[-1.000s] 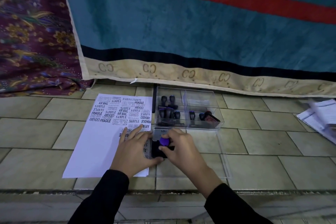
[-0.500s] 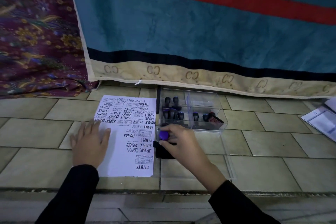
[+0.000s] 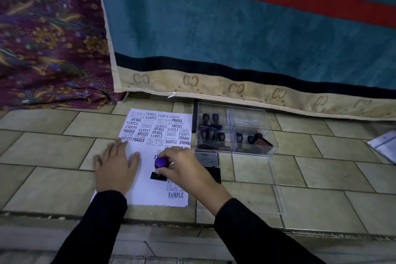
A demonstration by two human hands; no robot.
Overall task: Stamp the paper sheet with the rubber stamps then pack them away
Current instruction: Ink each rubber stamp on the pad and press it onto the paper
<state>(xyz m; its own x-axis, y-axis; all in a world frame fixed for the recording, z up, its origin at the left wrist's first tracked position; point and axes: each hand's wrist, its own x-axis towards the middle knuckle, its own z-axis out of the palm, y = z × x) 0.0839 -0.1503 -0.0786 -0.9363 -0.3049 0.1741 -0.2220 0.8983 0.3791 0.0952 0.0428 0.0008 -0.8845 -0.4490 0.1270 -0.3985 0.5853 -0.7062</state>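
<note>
Since a moment ago your right hand point(image 3: 184, 165) carried the purple stamp point(image 3: 160, 167) left off the ink pad point(image 3: 211, 169) onto the paper sheet point(image 3: 154, 156), gripping its knob, left hand point(image 3: 115, 164) flat open beside it, box point(image 3: 233, 130) far right.

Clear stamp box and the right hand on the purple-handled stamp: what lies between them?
In the head view, the ink pad with its open lid lies on the tiles between the clear stamp box and the right hand holding the purple-handled stamp.

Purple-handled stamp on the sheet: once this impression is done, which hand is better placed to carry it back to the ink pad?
Right. The right hand already grips the purple-handled stamp, and the ink pad lies just to its right. The left hand lies flat on the paper sheet, steadying its far side.
</note>
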